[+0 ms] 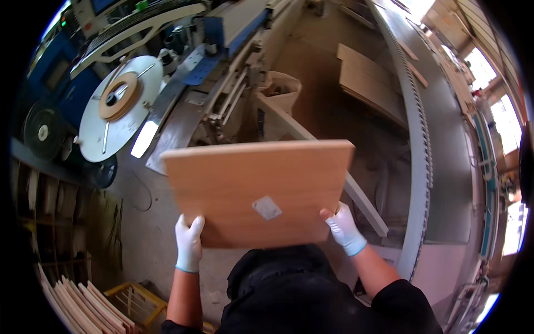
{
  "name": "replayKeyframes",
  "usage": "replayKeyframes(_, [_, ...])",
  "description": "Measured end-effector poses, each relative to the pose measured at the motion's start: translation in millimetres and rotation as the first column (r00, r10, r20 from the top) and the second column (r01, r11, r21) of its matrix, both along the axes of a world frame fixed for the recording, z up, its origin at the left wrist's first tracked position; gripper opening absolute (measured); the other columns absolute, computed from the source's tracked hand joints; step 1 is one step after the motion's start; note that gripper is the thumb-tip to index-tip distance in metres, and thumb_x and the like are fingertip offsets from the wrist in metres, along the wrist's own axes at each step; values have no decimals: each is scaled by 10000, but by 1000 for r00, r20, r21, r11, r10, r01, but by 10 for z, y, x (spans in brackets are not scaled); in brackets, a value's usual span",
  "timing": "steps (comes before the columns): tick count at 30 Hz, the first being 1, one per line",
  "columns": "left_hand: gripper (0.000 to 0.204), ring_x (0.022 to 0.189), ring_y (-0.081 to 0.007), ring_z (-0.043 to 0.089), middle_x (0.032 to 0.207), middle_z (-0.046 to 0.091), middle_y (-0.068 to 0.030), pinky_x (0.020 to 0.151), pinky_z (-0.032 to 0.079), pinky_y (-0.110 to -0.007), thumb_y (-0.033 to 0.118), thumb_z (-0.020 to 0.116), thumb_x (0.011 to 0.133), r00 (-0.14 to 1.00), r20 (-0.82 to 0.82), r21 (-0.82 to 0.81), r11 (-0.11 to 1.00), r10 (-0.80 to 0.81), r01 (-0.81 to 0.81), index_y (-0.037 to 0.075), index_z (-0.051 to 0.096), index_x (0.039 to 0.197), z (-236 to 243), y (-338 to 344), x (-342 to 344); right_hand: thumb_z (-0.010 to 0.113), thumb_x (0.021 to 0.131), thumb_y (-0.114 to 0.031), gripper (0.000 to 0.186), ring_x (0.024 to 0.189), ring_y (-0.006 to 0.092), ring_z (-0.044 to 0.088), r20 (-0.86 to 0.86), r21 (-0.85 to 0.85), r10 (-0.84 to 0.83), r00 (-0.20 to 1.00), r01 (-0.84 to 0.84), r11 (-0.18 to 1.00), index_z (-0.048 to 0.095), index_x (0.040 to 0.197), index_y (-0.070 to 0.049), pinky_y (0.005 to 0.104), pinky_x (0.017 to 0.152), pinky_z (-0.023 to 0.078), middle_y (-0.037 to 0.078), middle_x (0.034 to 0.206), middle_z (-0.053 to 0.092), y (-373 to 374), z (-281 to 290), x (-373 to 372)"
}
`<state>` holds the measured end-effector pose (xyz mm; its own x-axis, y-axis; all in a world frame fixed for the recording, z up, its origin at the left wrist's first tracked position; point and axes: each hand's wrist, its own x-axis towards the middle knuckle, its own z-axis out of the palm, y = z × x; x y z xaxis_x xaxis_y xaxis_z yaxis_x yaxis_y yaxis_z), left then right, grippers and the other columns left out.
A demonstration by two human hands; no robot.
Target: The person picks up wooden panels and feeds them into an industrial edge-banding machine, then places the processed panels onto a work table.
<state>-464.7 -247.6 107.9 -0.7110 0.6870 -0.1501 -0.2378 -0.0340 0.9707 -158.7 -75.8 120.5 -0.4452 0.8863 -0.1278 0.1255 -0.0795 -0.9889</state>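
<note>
A flat rectangular wooden panel with a small white label on its face is held up in front of my body. My left hand, in a white glove with a pale blue cuff, grips its lower left edge, the thumb on the face. At the lower right edge my right hand, gloved alike, grips it with the bare thumb tip resting on the face. The fingers behind the panel are hidden. The panel's far edge is raised and apart from the machine beyond it.
On the left, a machine carries a round white disc with a roll of brown edging tape. A white bar slants behind the panel. Right runs a long grey machine table. Large boards and a sack lie farther off; wooden strips stand lower left.
</note>
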Motion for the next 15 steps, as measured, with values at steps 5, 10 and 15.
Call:
replayKeyframes(5, [407,876,-109,554,1008,635,-32,787,455,-256,363,517,1005,976,107,-324,935,187,-144,-26,630,1041,-536,-315,-343,444,1027,-375,426,934,90,552,-110,-316,-7,994,-28,948,587,1092,21,253,819,452,27,1007,623,-16,-896,-304])
replayKeyframes(10, [456,905,-136,566,1034,645,-69,831,464,-302,373,456,1023,912,157,-357,883,379,-306,-43,631,1089,-436,-197,-592,511,998,-225,241,906,83,543,-241,-804,-112,964,-134,580,606,1056,-12,262,825,454,-5,988,608,-69,-979,-567])
replayKeyframes(15, [417,974,-146,577,1107,644,-87,873,460,-299,293,485,1007,974,-96,-347,910,205,-226,-69,581,1190,-455,318,-1069,614,934,-166,215,981,99,555,-89,-570,-23,996,-32,821,608,1101,-31,272,908,449,1,1056,615,235,-1405,-1006])
